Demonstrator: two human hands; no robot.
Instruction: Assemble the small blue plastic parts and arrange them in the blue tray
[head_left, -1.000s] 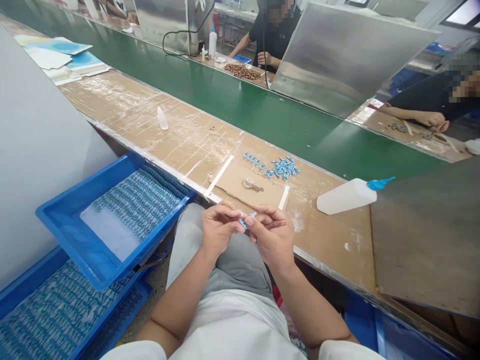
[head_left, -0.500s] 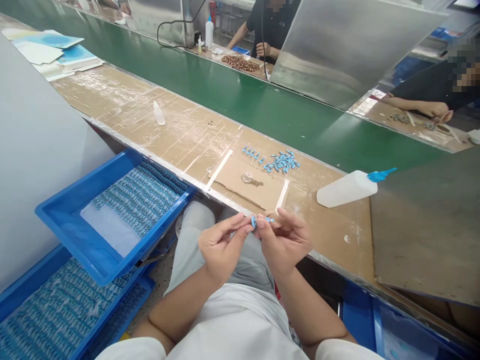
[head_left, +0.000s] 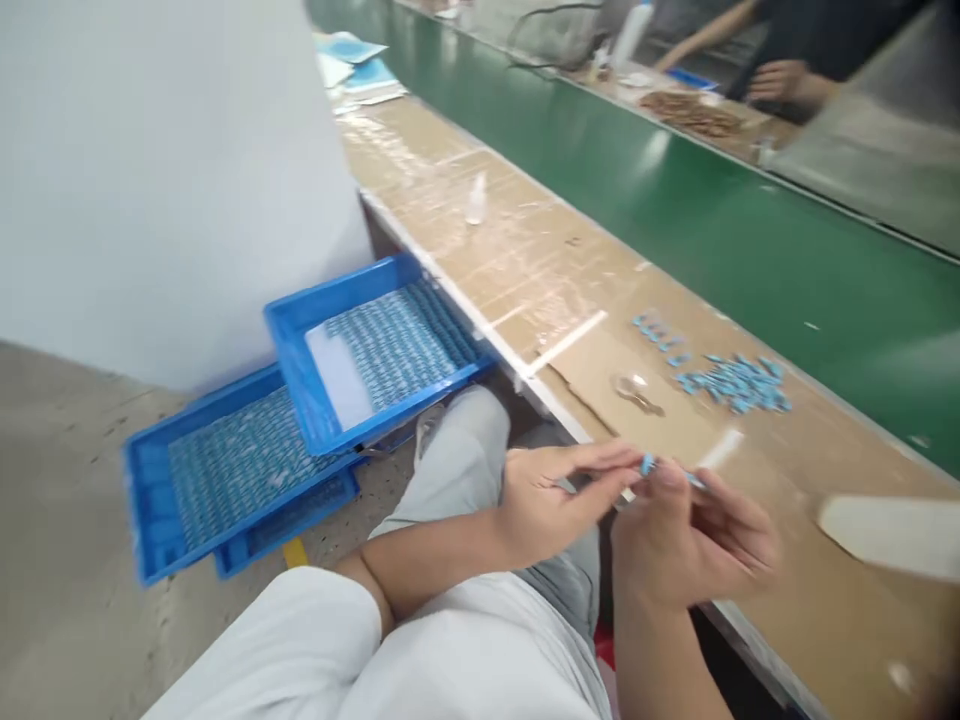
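Observation:
A small blue piece (head_left: 647,464) is pinched between my left hand (head_left: 555,500) and my right hand (head_left: 694,530), just over the bench's front edge. Thumb and fingertips of both hands close on it from either side. Its exact kind is too small and blurred to make out. Beyond my hands lies a pile of like blue pieces (head_left: 742,385), with a short row of several blue pieces (head_left: 660,335) beside it. A piece of cardboard (head_left: 600,385) on the bench carries a small clear blob or dish (head_left: 636,388).
Left of my legs, a blue tray (head_left: 300,370) with rows of blue pieces juts out above a lower blue tray (head_left: 150,500). A white bottle (head_left: 892,535) lies at right; a small bottle (head_left: 476,200) stands farther off. Behind runs a green belt (head_left: 600,160); a co-worker's hand (head_left: 780,80) is across it.
My view has swung left, so the bench and trays sit farther right in the picture. Both hands keep hold of the small blue piece.

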